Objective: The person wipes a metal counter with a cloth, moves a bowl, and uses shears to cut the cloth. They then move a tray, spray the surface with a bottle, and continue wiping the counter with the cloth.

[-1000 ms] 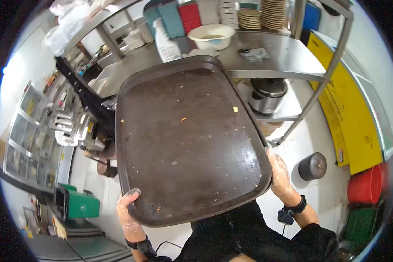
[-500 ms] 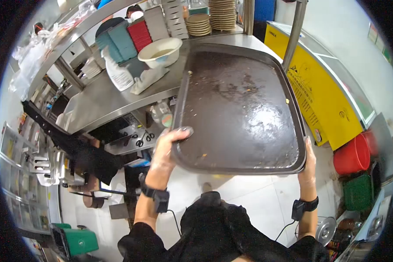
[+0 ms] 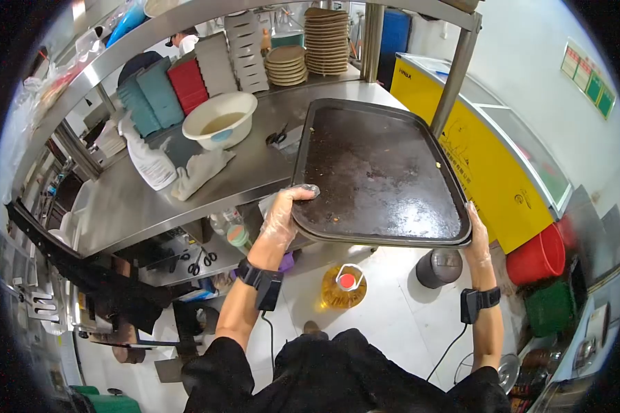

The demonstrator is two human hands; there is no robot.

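A dark brown serving tray (image 3: 386, 172), smeared and dotted with food crumbs, is held up in front of me between both hands. My left hand (image 3: 282, 217), in a clear plastic glove, grips its near left corner with the thumb over the rim. My right hand (image 3: 478, 237), also gloved, clasps the near right edge from the side, its fingers partly hidden. The tray's far end overlaps the steel counter (image 3: 269, 155) in this view. Small black scissors (image 3: 277, 135) lie on the counter just left of the tray.
A white basin (image 3: 220, 122) of cloudy liquid, a spray bottle (image 3: 148, 157) and a cloth (image 3: 201, 173) are on the counter. An oil jug (image 3: 343, 286) and a dark bin (image 3: 439, 267) stand on the floor. A yellow chest freezer (image 3: 489, 172) stands at right.
The tray has moved away from me and lower in the scene, both hands with it. The oil jug, dark bin and counter scissors have come into sight.
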